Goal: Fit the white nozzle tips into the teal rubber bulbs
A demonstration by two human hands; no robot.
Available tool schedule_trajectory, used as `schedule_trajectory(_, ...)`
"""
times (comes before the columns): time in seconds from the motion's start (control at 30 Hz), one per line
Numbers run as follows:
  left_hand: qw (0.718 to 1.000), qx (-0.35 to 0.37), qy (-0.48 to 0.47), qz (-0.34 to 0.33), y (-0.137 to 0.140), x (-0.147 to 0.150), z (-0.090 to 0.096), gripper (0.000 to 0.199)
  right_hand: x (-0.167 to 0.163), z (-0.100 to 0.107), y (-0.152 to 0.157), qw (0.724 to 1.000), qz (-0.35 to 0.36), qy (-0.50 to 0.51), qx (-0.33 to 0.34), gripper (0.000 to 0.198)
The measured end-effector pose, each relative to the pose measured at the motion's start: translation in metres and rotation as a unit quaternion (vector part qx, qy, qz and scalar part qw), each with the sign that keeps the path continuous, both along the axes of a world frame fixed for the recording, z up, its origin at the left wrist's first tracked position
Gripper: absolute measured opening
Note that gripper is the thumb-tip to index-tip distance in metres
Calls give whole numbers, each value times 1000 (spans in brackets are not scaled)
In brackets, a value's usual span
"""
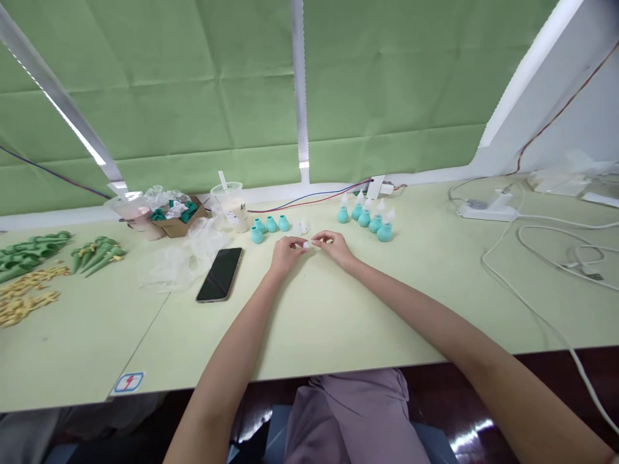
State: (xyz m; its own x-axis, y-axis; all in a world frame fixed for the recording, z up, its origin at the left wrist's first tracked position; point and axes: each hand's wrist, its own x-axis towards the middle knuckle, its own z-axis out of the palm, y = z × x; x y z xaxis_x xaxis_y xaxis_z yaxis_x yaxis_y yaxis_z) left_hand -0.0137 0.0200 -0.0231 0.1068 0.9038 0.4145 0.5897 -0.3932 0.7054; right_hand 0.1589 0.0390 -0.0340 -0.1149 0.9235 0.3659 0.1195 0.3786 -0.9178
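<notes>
My left hand (pixel 286 254) is closed in a pinch on a small white piece (pixel 306 245), too small to name. Facing it, my right hand (pixel 334 247) has its thumb and fingertips pressed together; what they hold, if anything, is too small to make out. Just beyond my hands lie a few small white pieces (pixel 303 227). To the left stand several turquoise vase-shaped pieces (pixel 271 224) with open tops. On the right, several turquoise pieces (pixel 375 223) of the same kind carry white pointed tips (pixel 391 215).
Left of my arms lies a black phone (pixel 220 274) beside a crumpled plastic bag (pixel 184 258). Behind are drink cups (pixel 234 206) and a cardboard box (pixel 181 222). Green parts (pixel 99 254) and yellow parts (pixel 26 296) cover the far left. A power strip (pixel 488 209) and white cables (pixel 536 258) occupy the right.
</notes>
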Motion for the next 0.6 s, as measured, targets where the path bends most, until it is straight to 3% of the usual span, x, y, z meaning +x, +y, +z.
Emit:
schedule_trajectory(0.2, 996, 57, 61, -41, -8, 10, -1, 21, 9, 0, -13, 997, 25, 58, -45, 22)
schedule_trajectory(0.6, 992, 103, 70, -27, -13, 15, 4, 23, 9, 3, -16, 996, 22, 69, -47, 26)
